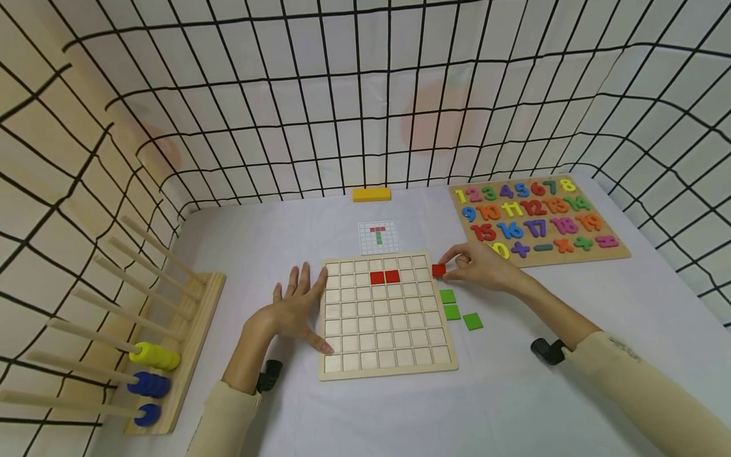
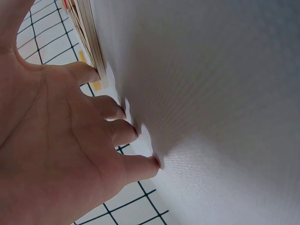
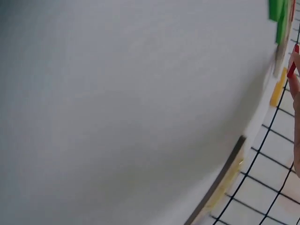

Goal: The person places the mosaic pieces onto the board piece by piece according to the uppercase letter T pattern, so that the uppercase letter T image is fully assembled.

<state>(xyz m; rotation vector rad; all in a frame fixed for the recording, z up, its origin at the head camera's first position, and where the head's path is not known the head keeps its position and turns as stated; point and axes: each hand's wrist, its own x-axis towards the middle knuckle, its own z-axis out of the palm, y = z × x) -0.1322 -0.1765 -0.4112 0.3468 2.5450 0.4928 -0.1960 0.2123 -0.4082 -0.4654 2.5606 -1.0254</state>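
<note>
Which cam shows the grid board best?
Head: the grid board shows face-up and nearly whole, the left hand covering only bits of its edge. Left wrist catches just its side edge, upper left; right wrist, a thin sliver at upper right.

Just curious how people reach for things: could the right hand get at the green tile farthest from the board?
Probably yes: the green tile lies close to the right hand, with nothing seen covering it. That hand pinches a red tile, though, which may need setting down first.
</note>
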